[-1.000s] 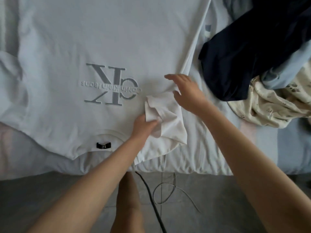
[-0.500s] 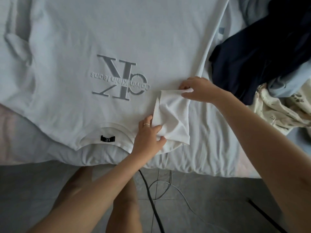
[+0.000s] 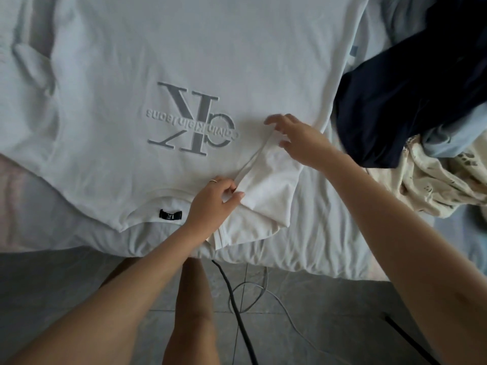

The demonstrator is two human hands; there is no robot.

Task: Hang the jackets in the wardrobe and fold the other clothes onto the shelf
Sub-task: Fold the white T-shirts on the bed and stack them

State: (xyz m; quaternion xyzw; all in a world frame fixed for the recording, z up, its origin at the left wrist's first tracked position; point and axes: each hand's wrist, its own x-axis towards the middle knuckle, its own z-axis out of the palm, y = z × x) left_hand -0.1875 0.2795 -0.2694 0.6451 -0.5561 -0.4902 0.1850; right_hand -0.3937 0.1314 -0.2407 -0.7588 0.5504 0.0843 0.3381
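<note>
**Item:** white T-shirt, spread front-up on the bed. The collar lies towards the person at 6 o'clock and the hem runs out of view at 12. A grey logo sits at centre, with a black neck label at 6 o'clock of it.

**Sleeve:** short, turned in over the body, lying at 4 o'clock of the logo.

**Left hand:** thumb and forefinger pinched together on the sleeve's hem at its near end; a ring on one finger.

**Right hand:** at 2 o'clock of the left hand, over the sleeve's far corner. The fingers are apart, loosely bent and blurred; whether they touch the cloth cannot be told.

**Handling (judged):** a light, thin knit, wholly limp. It is likely to crease and drag on the sheet rather than slide. It is not fragile, though the print is best kept out of a hard crease. Best taken at hems and seams (sleeve hem, shoulder seam, side edge), at two points at once so the fold line runs straight.

**Also present:**
- dark navy garment at 2 o'clock
- pale blue garment and cream patterned garment at 3 o'clock, heaped on the bed near the shirt
- cables on the tiled floor at 6 o'clock
</note>
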